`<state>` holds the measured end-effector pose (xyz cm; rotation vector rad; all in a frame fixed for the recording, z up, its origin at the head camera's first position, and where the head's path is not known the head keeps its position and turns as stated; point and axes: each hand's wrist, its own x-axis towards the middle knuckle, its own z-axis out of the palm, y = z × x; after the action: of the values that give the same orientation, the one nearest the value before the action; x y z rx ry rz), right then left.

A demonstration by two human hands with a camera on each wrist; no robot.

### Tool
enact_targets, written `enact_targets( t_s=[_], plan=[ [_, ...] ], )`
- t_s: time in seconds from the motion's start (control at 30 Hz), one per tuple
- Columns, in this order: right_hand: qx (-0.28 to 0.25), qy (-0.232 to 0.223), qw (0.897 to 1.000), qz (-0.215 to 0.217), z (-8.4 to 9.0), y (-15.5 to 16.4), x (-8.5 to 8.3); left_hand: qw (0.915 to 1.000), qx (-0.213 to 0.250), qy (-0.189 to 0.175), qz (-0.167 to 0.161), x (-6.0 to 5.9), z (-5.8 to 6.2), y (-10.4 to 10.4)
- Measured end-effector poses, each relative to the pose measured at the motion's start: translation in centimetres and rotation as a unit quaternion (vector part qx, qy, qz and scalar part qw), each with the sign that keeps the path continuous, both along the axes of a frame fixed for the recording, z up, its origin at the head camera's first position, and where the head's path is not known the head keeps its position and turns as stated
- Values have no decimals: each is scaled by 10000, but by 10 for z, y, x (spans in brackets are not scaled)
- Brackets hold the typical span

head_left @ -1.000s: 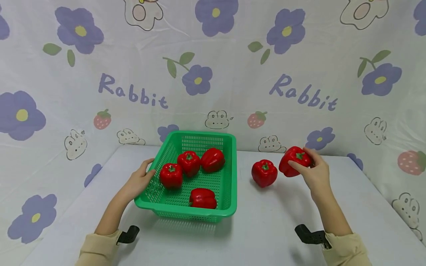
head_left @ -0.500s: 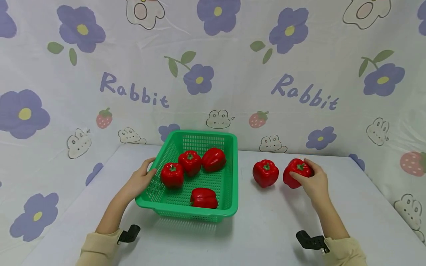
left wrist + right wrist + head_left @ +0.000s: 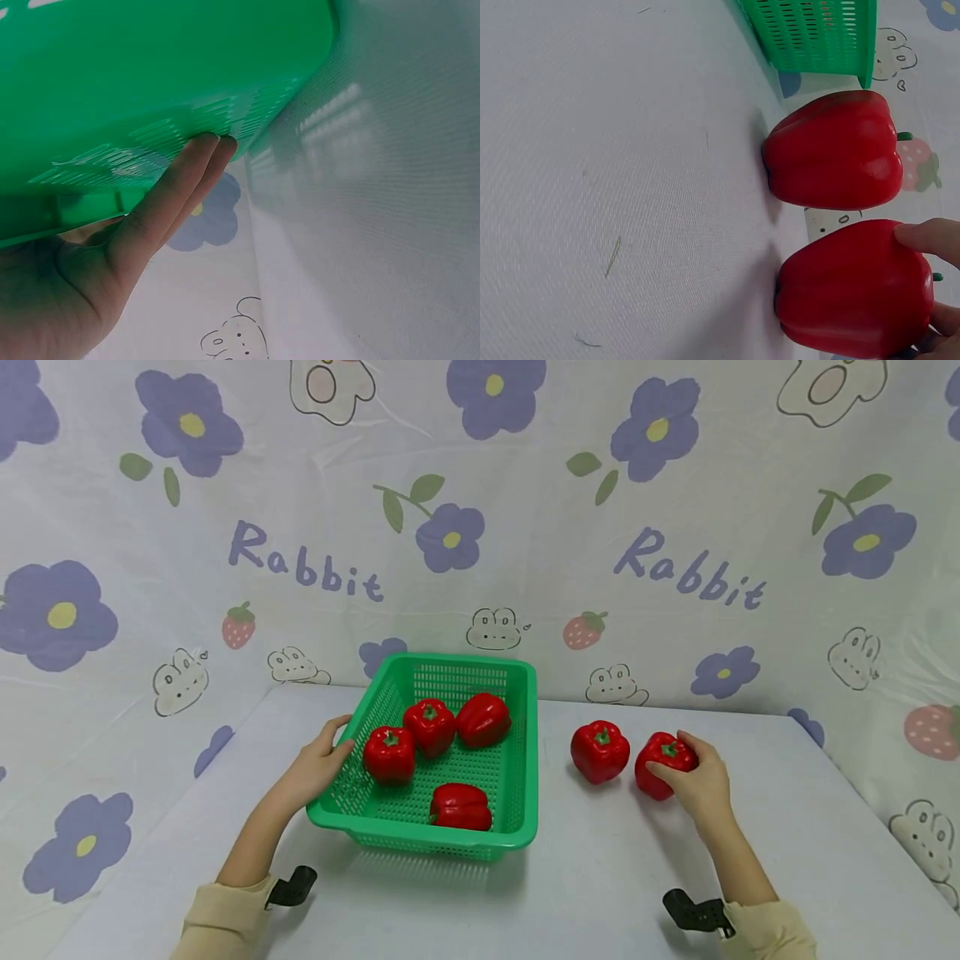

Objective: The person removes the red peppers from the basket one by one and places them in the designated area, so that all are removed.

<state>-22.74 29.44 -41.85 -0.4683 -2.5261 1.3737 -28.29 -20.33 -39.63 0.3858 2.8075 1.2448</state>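
- On the right of the white table (image 3: 600,877), the right hand (image 3: 701,785) wraps a glossy red bell pepper (image 3: 660,764), which sits on the tabletop w/ its green stem up.
- Fingers curled round the pepper's far side, thumb across the near side; right wrist view shows a fingertip (image 3: 930,240) pressed on the pepper's skin.
- A second red bell pepper (image 3: 598,750) stands just beside it to the left; small gap between the two in the wrist view, not touching.
- Left hand (image 3: 318,768) rests vs. the left wall of the green perforated plastic basket (image 3: 420,839); fingers straight and pressed together along the outside wall, tips touching the plastic (image 3: 214,146); thumb up by the rim.
- Basket holds four more red peppers: three toward the back, one lying near the front wall.
- Backdrop: floral sheet printed "Rabbit".
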Motion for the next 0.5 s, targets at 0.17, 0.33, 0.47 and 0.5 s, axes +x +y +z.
enact_targets(
  t_s=[0.17, 0.33, 0.47, 0.5],
  plan=[
    [-2, 56, 10000, 7, 0, -1, 1, 9999, -90, 54, -9, -2, -3, -1],
    [-68, 72, 10000, 4, 0, -1, 1, 9999, -91, 45, -9, -4, -4, -2],
    [-54, 54, 10000, 4, 0, -1, 2, 9999, -115, 28, -18, -5, -3, -2],
    [-62, 56, 10000, 1, 0, -1, 2, 9999, -134, 32, -30, -5, -3, -2]
  ],
)
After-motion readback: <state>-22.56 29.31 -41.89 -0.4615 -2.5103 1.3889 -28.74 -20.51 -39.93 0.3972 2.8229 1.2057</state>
